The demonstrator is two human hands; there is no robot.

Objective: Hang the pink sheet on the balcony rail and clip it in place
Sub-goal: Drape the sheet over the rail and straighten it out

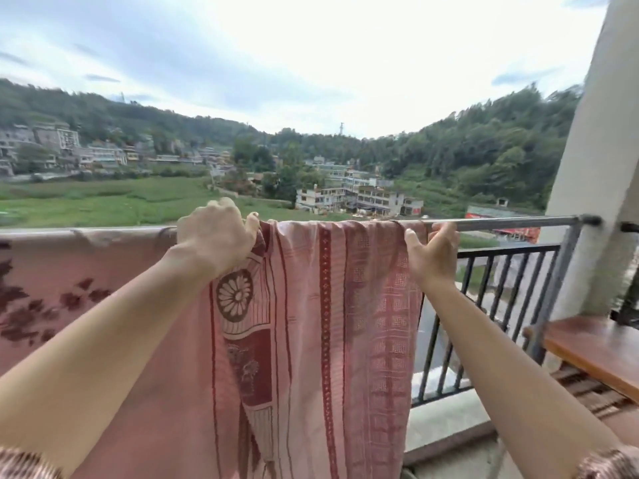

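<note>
pink sheet (pixel 328 323): draped over the rail and hanging down its near side in long folds. Spread flat with dark flower prints along the left stretch, gathered toward the middle into a narrower band of stripes with a round flower medallion.
rail (pixel 501 223): grey metal tube across the balcony's outer edge, covered by cloth from the left edge to past the middle and bare at its right end.
left hand (pixel 216 233): knuckles up, fingers curled tight round a bunch of fabric on top of the rail, at the left side of the gathered band.
right hand (pixel 432 252): at the sheet's right edge, thumb pressed on the near face of the cloth, fingers hooked over the top of the rail, pinching the hem there.
between the hands: top fold of the sheet lying along the rail.
black railing (pixel 501 271): upright bars under the bare right end of the rail, hidden behind cloth further left.
white column (pixel 594 167): just past the rail's right end.
wooden bench (pixel 594 347): at the column's foot, well apart from the sheet.
cuffs (pixel 608 464): patterned sleeve ends in both bottom corners.
beyond the rail: green field, houses (pixel 363 198), wooded hills, cloudy sky.
</note>
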